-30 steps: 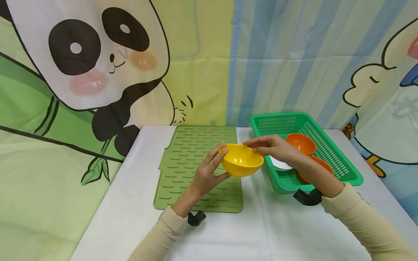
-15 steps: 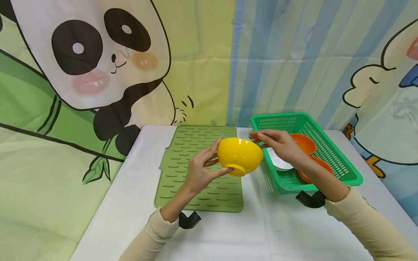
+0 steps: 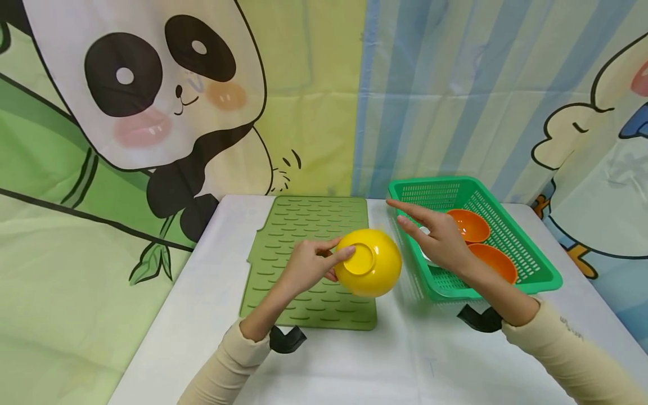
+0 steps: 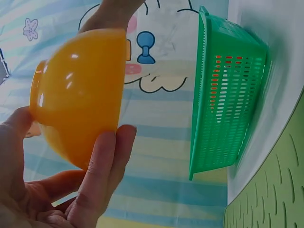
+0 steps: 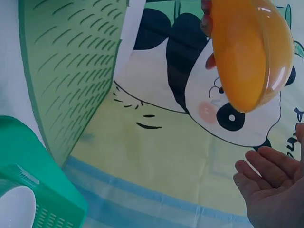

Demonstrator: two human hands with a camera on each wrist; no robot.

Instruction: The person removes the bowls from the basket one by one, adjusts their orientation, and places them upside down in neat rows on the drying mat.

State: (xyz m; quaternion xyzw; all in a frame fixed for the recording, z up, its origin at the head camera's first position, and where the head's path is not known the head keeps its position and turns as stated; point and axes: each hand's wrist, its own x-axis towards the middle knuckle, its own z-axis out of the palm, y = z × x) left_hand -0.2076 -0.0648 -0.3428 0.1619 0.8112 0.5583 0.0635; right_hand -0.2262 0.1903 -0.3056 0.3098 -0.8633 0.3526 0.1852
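A glossy yellow bowl [image 3: 377, 267] is tipped over above the mat's right edge, its round foot facing the head camera. My left hand [image 3: 310, 267] pinches it, thumb on the foot and fingers at the rim; the left wrist view shows the same grip on the bowl [image 4: 83, 95]. Apart from the bowl, to its right, my right hand [image 3: 436, 236] has its fingers extended and holds nothing. In the right wrist view that hand [image 5: 273, 185] appears below the bowl [image 5: 249, 52], palm showing.
A green mat [image 3: 283, 281] with raised ridges lies on the white table [image 3: 400, 360]. To the right stands a green plastic basket [image 3: 541, 270] holding two orange bowls, the nearer one [image 3: 493, 261] and the farther one [image 3: 471, 225], plus a white dish [image 5: 16, 209]. A cartoon-printed curtain [image 3: 314, 112] hangs behind.
The yellow bowl has turned from opening-up to underside toward the head camera. My right hand has let go of its rim and moved off right; my left hand has kept hold, shifting its thumb onto the foot.
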